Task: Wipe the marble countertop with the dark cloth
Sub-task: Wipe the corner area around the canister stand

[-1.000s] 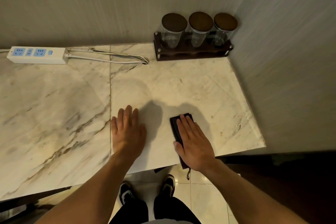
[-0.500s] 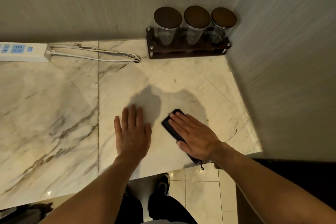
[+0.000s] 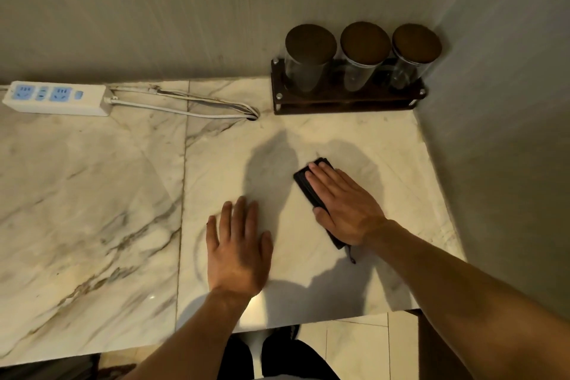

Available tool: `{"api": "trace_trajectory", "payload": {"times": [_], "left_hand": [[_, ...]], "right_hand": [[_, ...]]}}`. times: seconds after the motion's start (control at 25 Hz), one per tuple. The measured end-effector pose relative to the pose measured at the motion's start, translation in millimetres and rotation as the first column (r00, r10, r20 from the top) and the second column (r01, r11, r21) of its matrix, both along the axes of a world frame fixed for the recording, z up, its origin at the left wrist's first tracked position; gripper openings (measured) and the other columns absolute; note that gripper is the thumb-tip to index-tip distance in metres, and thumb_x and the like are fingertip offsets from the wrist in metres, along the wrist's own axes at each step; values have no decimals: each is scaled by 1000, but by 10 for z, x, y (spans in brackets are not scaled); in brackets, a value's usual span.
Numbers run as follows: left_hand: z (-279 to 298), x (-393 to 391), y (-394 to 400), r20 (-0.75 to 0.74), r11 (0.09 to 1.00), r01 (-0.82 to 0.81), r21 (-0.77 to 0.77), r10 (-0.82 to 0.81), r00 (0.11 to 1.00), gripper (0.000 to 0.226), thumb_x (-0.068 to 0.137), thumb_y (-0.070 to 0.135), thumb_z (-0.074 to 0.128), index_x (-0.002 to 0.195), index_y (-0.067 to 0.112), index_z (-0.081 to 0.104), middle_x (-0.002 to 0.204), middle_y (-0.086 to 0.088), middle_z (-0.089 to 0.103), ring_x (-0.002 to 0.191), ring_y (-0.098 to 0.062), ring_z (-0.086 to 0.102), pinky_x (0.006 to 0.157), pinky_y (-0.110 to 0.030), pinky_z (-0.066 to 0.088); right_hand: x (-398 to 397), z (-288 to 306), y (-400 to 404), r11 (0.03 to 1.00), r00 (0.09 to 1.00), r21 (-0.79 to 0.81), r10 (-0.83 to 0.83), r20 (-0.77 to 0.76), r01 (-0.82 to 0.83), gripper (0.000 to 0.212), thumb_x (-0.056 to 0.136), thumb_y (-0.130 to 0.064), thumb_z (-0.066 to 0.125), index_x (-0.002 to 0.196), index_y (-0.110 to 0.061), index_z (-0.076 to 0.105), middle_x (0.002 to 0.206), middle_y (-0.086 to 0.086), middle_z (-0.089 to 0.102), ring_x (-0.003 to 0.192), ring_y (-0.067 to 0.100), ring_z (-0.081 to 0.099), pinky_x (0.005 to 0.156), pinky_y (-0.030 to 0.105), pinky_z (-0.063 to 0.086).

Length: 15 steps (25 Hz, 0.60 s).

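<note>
Right hand (image 3: 342, 203), one: flat palm pressing dark cloth (image 3: 308, 185), one, folded, onto marble countertop (image 3: 92, 194); nothing clenched. Left hand (image 3: 237, 250), one: spread beside it, bracing, holding nothing. Advised: even pressure, overlapping strokes. Beyond cloth: jar rack (image 3: 345, 100), one; jars (image 3: 310, 58), three. Far left: power strip (image 3: 57, 98), one.

Dark cloth (image 3: 308, 185), folded into a narrow strip, lies flat on the marble worktop (image 3: 123, 194), angled diagonally, far end toward the back wall. Small loop or tag sticks out at its near end. Worktop is pale cream with brown-grey veins, a seam running front to back, glossy surface.
</note>
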<state>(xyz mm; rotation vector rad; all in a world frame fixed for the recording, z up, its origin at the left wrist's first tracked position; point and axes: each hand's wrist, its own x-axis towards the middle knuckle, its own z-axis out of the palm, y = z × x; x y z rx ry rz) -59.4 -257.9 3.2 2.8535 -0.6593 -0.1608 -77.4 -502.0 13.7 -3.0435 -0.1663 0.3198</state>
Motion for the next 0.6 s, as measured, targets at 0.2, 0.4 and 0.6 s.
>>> {"api": "trace_trajectory", "payload": {"times": [0.2, 0.4, 0.6], "left_hand": [[-5, 12, -17, -14, 998, -9, 59, 9, 1000, 60, 92, 43, 34, 143, 12, 39, 150, -13, 38, 141, -34, 23, 114, -55, 14], [-4, 11, -47, -20, 994, -19, 110, 22, 1000, 61, 91, 43, 34, 144, 13, 35, 151, -11, 36, 141, -30, 21, 113, -54, 16], [11, 12, -52, -16, 993, -28, 119, 30, 999, 61, 90, 43, 36, 143, 13, 36, 151, -10, 37, 141, -30, 24, 112, -53, 18]], "right_hand": [[341, -8, -164, 999, 999, -1, -50, 15, 50, 66, 95, -45, 20, 147, -18, -10, 158, -1, -11, 145, 13, -12, 120, 36, 2], [602, -15, -232, 985, 985, -7, -173, 25, 173, 67, 97, -43, 24, 151, -16, -4, 161, 0, -8, 146, 12, -11, 119, 33, -2], [815, -7, -178, 914, 914, 26, -406, 15, 406, 64, 98, -41, 21, 151, -16, -4, 161, 2, -7, 146, 16, -9, 119, 37, -1]]}}
